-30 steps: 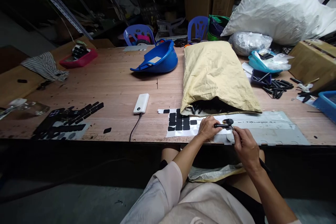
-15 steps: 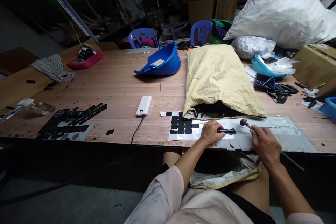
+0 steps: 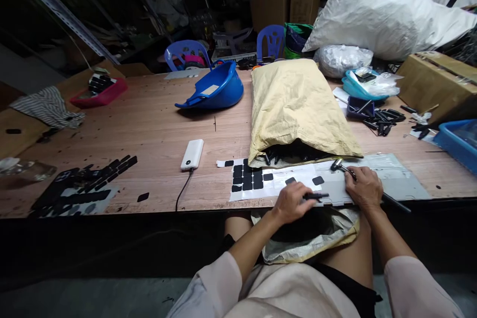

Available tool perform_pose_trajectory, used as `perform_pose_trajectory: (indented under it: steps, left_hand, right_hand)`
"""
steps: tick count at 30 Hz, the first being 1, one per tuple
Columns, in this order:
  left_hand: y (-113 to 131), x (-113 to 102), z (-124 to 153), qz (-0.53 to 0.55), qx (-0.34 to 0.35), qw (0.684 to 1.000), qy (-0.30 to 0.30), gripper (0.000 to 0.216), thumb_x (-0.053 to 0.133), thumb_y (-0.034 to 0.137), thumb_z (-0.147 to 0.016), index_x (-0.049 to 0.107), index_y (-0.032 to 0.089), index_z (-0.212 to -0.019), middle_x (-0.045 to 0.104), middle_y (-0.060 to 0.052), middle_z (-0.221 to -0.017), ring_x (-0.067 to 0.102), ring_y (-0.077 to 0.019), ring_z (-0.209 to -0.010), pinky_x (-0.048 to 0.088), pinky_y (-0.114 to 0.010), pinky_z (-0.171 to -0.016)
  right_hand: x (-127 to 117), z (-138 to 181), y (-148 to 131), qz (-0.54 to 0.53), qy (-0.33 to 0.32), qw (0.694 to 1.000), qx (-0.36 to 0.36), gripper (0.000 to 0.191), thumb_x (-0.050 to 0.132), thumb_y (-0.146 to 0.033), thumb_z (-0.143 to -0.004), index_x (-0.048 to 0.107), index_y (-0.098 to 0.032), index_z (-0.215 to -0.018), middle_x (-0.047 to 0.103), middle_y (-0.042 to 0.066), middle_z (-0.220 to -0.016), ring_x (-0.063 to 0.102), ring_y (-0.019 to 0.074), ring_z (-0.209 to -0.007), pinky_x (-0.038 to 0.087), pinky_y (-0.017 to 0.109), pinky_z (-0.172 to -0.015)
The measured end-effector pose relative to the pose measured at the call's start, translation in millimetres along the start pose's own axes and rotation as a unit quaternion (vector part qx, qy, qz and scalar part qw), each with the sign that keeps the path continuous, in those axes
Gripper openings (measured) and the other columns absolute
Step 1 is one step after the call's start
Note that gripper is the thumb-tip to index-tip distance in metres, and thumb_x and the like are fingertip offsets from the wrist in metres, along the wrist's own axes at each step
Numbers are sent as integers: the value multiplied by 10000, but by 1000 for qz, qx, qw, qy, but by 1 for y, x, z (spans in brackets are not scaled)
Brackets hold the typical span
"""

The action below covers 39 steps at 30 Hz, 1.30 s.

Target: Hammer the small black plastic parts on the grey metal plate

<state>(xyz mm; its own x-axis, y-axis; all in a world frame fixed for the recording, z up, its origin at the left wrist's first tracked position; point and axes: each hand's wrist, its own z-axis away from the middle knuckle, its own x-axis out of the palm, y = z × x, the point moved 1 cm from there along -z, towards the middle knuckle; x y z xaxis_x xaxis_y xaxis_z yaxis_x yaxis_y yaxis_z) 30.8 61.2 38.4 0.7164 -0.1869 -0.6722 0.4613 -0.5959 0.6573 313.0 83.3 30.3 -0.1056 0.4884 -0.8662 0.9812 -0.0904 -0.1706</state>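
My left hand [image 3: 294,202] is closed on a slim black plastic part [image 3: 316,196] at the table's near edge, just above an open woven bag [image 3: 309,238] on my lap. My right hand [image 3: 364,189] grips a small hammer [image 3: 341,166] whose metal head rests on the white backing sheet [image 3: 294,179] and whose dark handle sticks out to the right. Black adhesive pads [image 3: 248,179] sit in rows on that sheet, with two loose pads nearer my hands. A yellow sack [image 3: 294,104] lies behind, black parts spilling from its mouth.
A white power bank [image 3: 192,154] with a cable lies left of the sheet. More black pads and strips [image 3: 85,179] cover the table's left end. A blue basin [image 3: 214,90], a red tray [image 3: 97,92], a cardboard box [image 3: 436,82] and a blue bin [image 3: 456,141] stand around.
My left hand has drawn the black part back from the sheet to the table's edge over the lap bag. My right hand has lowered the hammer onto the sheet.
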Motion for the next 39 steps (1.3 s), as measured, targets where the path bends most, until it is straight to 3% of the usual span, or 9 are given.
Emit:
perform_pose_trajectory:
  steps: [3,6,11,15,19,23,30,34,39]
  left_hand:
    - [14,11,46,9,36,996,-75,217,672,385,-951,714,196,-1050,737,-46,-907,684,-188,-822,536,-299,-781]
    - [13,23,77,-46,-66,987,-142,189,679,351,-937,714,205,-1051,749,-48,-952,710,-198,-850,550,-300,-783]
    - [11,22,79,-74,-160,959,-223,346,713,314,-894,686,237,-1230,742,-60,-1138,723,-235,-987,585,-343,-874]
    - [42,5,47,8,-93,983,-157,516,661,269,-926,583,273,-1436,752,-37,-1084,727,-217,-982,595,-336,-923]
    - [93,-13,3,91,-19,994,-55,961,698,343,-906,146,233,-1685,741,-39,-1133,736,-214,-977,619,-333,-923]
    - [116,-27,-30,90,62,994,3,798,640,357,-944,281,248,-1649,727,-53,-1172,726,-207,-1011,606,-320,-950]
    - [4,-67,-45,-117,-291,938,149,149,624,277,-942,734,183,-975,716,-81,-932,685,-205,-852,560,-308,-785]
    - [-43,-85,-52,-190,-406,881,150,145,639,309,-943,714,185,-955,746,-112,-983,703,-258,-974,533,-340,-829]
    - [-52,-91,-60,-195,-484,845,119,212,716,358,-878,717,189,-1007,765,-170,-1108,718,-313,-1021,518,-359,-793]
  right_hand:
    - [0,0,-1,3,2,1000,7,277,550,-359,-960,756,-203,-1062,642,93,-950,458,218,-858,264,332,-738]
    - [0,1,-2,2,0,1000,10,278,548,-357,-960,756,-202,-1060,636,93,-945,444,215,-849,249,331,-731]
    - [-2,0,-4,2,0,1000,10,280,551,-349,-956,759,-198,-1066,628,94,-938,437,211,-840,251,334,-726]
    - [-3,0,-5,1,-7,1000,11,300,534,-363,-960,756,-193,-1071,619,97,-936,436,213,-836,257,340,-729]
    - [-3,0,-4,4,-15,1000,15,309,529,-373,-955,753,-191,-1065,618,103,-935,439,218,-843,261,347,-730]
    - [-2,1,-2,7,-10,1000,14,294,545,-387,-946,748,-211,-1066,622,94,-946,450,221,-851,268,350,-737]
    - [3,2,1,11,17,1000,-1,321,532,-387,-959,758,-185,-1066,631,98,-924,442,205,-820,249,344,-728]
    - [2,1,-1,9,12,1000,6,303,548,-374,-941,757,-184,-1050,623,97,-913,430,202,-817,246,344,-726]
    - [-1,0,-3,7,1,1000,12,316,524,-377,-951,757,-190,-1053,617,99,-920,428,208,-826,258,347,-726]
